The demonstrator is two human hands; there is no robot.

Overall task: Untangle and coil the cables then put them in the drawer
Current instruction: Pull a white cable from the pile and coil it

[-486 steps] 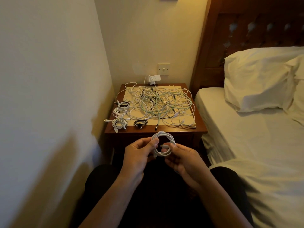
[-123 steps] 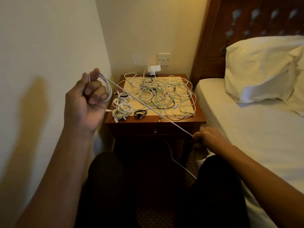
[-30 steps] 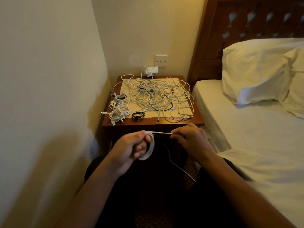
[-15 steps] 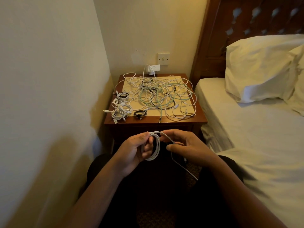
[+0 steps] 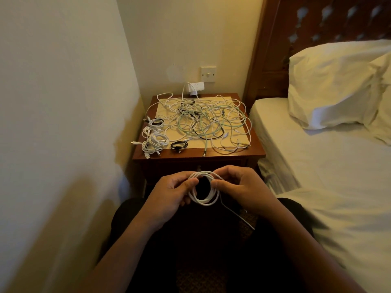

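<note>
I see one more loop on since last look. Left hand (image 5: 169, 193) and right hand (image 5: 239, 187) both pinch the white cable (image 5: 203, 200) coil between their fingers (image 5: 191, 182); short tail (image 5: 237, 215) trails below the right fingers. Nearly drawer-ready.

Two hands (image 5: 169, 193) (image 5: 241, 187), one held white coil (image 5: 204, 203), one black coil (image 5: 179, 145), two pillows (image 5: 334, 81) (image 5: 383, 98), one nightstand (image 5: 198, 155)

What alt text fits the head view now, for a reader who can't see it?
The left hand and right hand hold a white cable coil, its loose tail hanging below, in front of a dark wooden bedside table. On it lie a large tangle of white, green and black cables and, at the left, small finished coils.
</note>
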